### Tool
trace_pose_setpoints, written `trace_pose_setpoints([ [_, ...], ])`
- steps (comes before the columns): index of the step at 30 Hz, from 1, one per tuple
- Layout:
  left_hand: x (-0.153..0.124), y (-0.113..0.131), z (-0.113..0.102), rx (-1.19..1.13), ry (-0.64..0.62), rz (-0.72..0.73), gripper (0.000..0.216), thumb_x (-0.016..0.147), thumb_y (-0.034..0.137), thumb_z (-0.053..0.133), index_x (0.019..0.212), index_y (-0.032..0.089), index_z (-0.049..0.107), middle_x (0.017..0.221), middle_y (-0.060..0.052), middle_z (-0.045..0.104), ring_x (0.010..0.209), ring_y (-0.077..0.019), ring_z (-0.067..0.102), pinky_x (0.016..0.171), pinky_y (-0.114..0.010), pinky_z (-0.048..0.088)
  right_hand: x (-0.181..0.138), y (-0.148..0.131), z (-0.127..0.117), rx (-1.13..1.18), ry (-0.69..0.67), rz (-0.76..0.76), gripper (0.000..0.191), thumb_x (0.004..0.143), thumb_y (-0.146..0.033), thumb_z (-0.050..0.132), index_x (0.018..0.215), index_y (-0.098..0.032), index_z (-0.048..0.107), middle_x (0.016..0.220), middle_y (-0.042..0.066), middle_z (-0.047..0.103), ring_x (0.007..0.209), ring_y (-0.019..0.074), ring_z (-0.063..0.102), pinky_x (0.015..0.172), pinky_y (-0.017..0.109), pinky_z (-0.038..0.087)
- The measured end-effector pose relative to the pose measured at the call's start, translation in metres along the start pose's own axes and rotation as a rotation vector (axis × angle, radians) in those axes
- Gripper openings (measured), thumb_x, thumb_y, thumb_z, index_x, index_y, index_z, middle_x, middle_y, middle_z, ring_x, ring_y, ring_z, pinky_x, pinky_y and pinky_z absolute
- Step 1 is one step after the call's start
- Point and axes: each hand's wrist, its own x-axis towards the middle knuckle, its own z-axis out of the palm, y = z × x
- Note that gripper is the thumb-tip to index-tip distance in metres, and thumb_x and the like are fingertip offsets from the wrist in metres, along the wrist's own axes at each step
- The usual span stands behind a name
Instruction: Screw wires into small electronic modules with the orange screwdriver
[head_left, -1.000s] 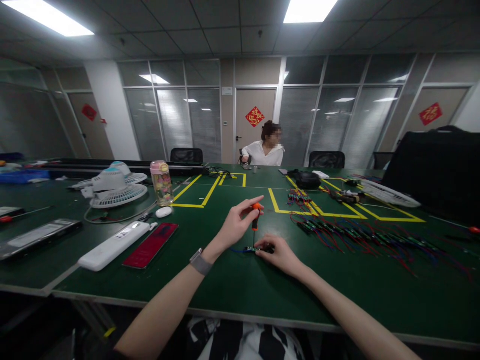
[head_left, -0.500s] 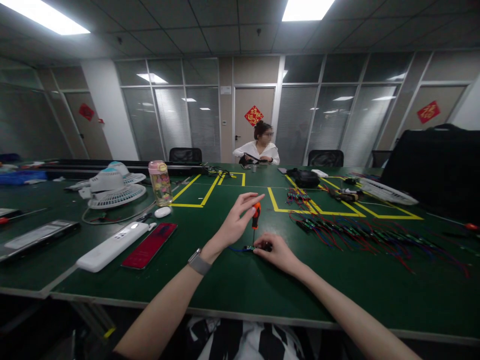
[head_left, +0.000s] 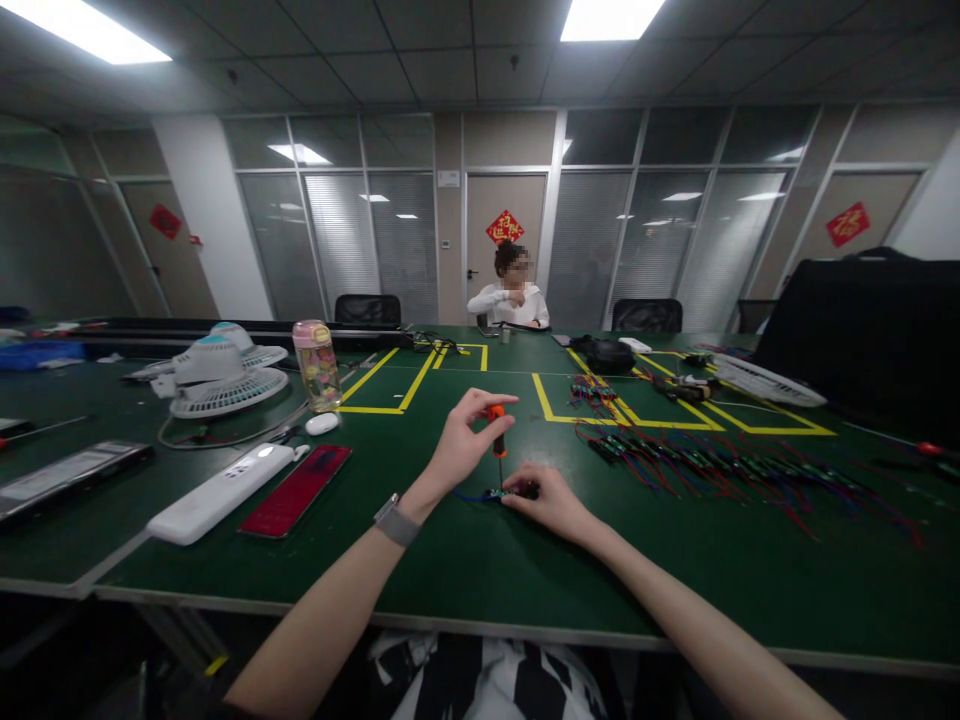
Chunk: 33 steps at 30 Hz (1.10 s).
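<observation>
My left hand (head_left: pixel 463 440) pinches the orange-and-black handle of a small screwdriver (head_left: pixel 496 432), held upright with its tip down on a small green circuit board (head_left: pixel 496 493) on the green table (head_left: pixel 480 580). My right hand (head_left: pixel 551 497) lies just right of the board, its fingertips pressing the board down. Blue and red wires trail from the board to the left. A watch sits on my left wrist.
A spread of similar wired boards (head_left: pixel 720 470) covers the table to the right. On the left are a white power strip (head_left: pixel 221 492), a red phone (head_left: pixel 297 490), a white mouse (head_left: pixel 322 423), a bottle (head_left: pixel 316 365) and fans (head_left: pixel 225 375). Another person (head_left: pixel 510 295) sits at the far end.
The view has drifted slightly, so everything sits a little further left. My left fingers have shifted on the screwdriver handle; my right hand stays on the board.
</observation>
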Motion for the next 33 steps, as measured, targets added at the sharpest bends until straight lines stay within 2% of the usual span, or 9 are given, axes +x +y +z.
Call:
trace_pose_setpoints([
  [6,-0.001,0.002,0.0,-0.151,-0.186,-0.048,0.037,0.09,0.028,0.05,0.125,0.025,0.057,0.104,-0.006,0.057,0.097,-0.0161,0.058,0.089,-0.032,0.047,0.002,-0.002,0.002,-0.007,-0.014,0.001,0.01,0.074,-0.022,0.068,0.081,-0.016,0.072,0.073,0.002,0.06,0.066,0.0131,0.055,0.061,0.025,0.043],
  [10,-0.002,0.002,0.001,-0.018,-0.024,0.008,0.032,0.08,0.029,0.065,0.111,0.023,0.067,0.105,-0.006,0.055,0.098,-0.017,0.056,0.088,-0.029,0.046,-0.004,0.004,-0.004,0.019,-0.017,-0.02,0.014,0.074,-0.021,0.068,0.086,-0.017,0.072,0.078,0.003,0.062,0.07,0.014,0.057,0.065,0.026,0.045],
  [13,-0.001,0.001,0.001,-0.085,-0.088,0.008,0.032,0.089,0.029,0.052,0.119,0.023,0.063,0.113,-0.008,0.057,0.109,-0.0184,0.054,0.096,-0.031,0.042,-0.009,0.009,-0.01,0.043,-0.037,-0.036,0.017,0.075,-0.02,0.067,0.091,-0.018,0.072,0.083,0.003,0.063,0.075,0.015,0.059,0.069,0.026,0.046],
  [15,0.0,0.0,0.001,-0.15,-0.119,-0.037,0.034,0.09,0.03,0.049,0.121,0.021,0.061,0.104,-0.008,0.061,0.099,-0.0177,0.059,0.091,-0.032,0.045,-0.01,0.009,-0.012,0.043,-0.034,-0.026,0.018,0.074,-0.02,0.068,0.091,-0.017,0.072,0.082,0.003,0.063,0.075,0.015,0.059,0.07,0.026,0.046],
  [19,0.001,-0.001,0.001,-0.007,0.017,-0.002,0.028,0.083,0.03,0.06,0.109,0.02,0.068,0.103,-0.007,0.058,0.094,-0.0164,0.057,0.087,-0.028,0.046,-0.003,0.0,-0.007,0.007,-0.02,-0.001,0.017,0.073,-0.021,0.07,0.089,-0.017,0.072,0.077,0.002,0.062,0.071,0.0142,0.057,0.066,0.025,0.045],
  [24,0.001,-0.001,0.001,-0.11,-0.129,-0.025,0.036,0.09,0.028,0.048,0.124,0.021,0.058,0.106,-0.008,0.06,0.099,-0.017,0.059,0.09,-0.031,0.046,-0.001,-0.007,-0.001,-0.013,-0.035,-0.025,0.014,0.075,-0.02,0.068,0.087,-0.015,0.072,0.078,0.003,0.061,0.069,0.0134,0.055,0.064,0.025,0.043],
  [27,-0.001,0.0,0.001,0.041,0.018,0.011,0.03,0.083,0.028,0.061,0.111,0.02,0.065,0.099,-0.006,0.059,0.091,-0.0164,0.059,0.087,-0.03,0.047,-0.003,-0.004,-0.001,0.001,-0.015,-0.007,0.014,0.076,-0.019,0.066,0.088,-0.014,0.072,0.078,0.004,0.06,0.068,0.0134,0.055,0.063,0.025,0.044],
  [29,-0.001,0.0,0.001,0.124,0.066,0.058,0.027,0.082,0.028,0.061,0.108,0.022,0.068,0.107,-0.007,0.056,0.1,-0.0175,0.056,0.095,-0.032,0.043,-0.003,-0.002,-0.001,0.003,-0.014,-0.002,0.015,0.076,-0.02,0.067,0.089,-0.014,0.071,0.077,0.003,0.06,0.067,0.0133,0.055,0.063,0.025,0.044],
  [33,0.0,0.0,0.0,-0.106,-0.118,-0.001,0.035,0.091,0.029,0.046,0.124,0.022,0.058,0.113,-0.009,0.059,0.104,-0.0186,0.058,0.096,-0.035,0.044,-0.003,-0.002,-0.002,-0.002,-0.025,-0.02,0.013,0.076,-0.02,0.066,0.087,-0.015,0.071,0.078,0.003,0.061,0.069,0.0139,0.056,0.064,0.025,0.044],
])
